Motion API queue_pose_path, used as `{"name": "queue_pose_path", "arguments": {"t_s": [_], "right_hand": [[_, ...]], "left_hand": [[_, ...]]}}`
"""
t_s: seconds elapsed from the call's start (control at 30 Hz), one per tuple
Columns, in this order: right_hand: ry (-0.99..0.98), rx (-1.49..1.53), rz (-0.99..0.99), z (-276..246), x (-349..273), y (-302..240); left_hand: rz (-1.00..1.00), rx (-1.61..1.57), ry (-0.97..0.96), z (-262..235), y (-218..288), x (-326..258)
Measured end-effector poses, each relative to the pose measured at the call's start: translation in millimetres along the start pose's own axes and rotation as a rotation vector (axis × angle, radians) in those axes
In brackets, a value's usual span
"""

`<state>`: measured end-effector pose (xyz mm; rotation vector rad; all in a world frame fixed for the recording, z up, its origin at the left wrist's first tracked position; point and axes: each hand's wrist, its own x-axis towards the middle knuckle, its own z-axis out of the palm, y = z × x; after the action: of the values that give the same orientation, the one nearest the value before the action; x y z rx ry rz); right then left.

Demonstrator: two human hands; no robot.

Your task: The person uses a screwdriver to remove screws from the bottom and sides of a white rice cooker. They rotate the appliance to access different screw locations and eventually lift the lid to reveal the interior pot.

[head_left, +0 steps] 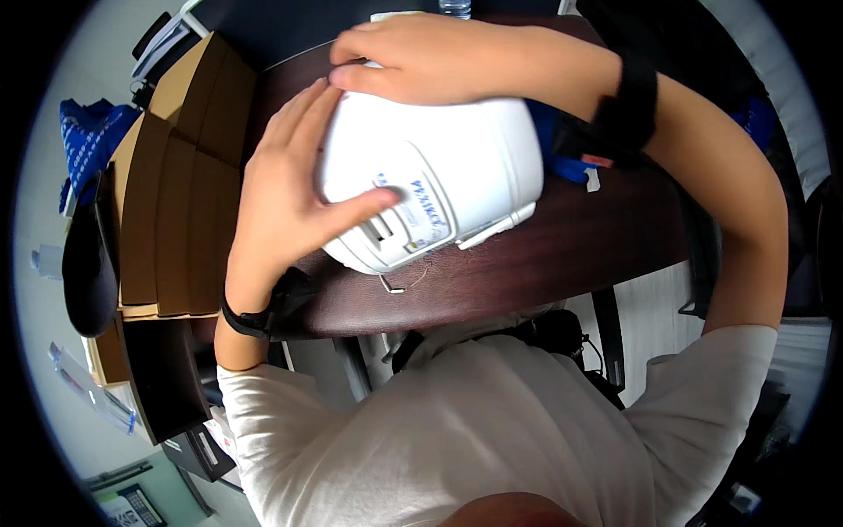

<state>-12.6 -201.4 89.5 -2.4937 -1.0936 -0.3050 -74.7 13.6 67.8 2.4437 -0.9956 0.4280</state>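
Note:
A white, rounded plastic appliance [474, 149] with blue print and a small dark slot lies on the dark wooden table. Its exact kind does not show. My left hand [290, 184] grips its left end, the fingers stretched along the far left side and the thumb laid over the printed face. Across the far side reaches my right arm. My right hand [395, 57] bends over the far left corner, its curled fingertips beside the left fingertips. What lies under the right palm is hidden. Close to the appliance's near edge sits a small metal piece [392, 288] with a thin wire.
Brown cardboard boxes [189, 184] stand upright along the table's left side. A blue bag [92, 140] and a black rounded object [90, 255] are beyond them. Blue material [562, 149] lies under my right wrist. A clear bottle [455, 8] stands at the far edge.

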Motion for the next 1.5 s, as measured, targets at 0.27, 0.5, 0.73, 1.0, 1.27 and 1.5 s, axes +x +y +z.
{"name": "queue_pose_path", "arguments": {"t_s": [0.27, 0.5, 0.73, 1.0, 1.27, 1.5], "right_hand": [[0.517, -0.034, 0.010, 7, -14, 34], [0.357, 0.522, 0.630, 21, -110, 43], [0.162, 0.450, 0.619, 89, -115, 94], [0.146, 1.277, 0.609, 103, -72, 32], [0.253, 1.242, 0.467, 72, -30, 17], [0.276, 1.116, 0.537, 35, 28, 55]], "left_hand": [[-0.107, -0.166, 0.024, -9, -22, -21], [-0.276, -0.442, 0.148, -6, -58, -44], [-0.324, -0.607, 0.131, -10, -93, -52], [-0.469, -0.826, 0.205, -1, -115, -55], [-0.419, -0.864, 0.369, -15, -156, -56], [-0.452, -0.655, 0.396, 11, -160, -10]]}}
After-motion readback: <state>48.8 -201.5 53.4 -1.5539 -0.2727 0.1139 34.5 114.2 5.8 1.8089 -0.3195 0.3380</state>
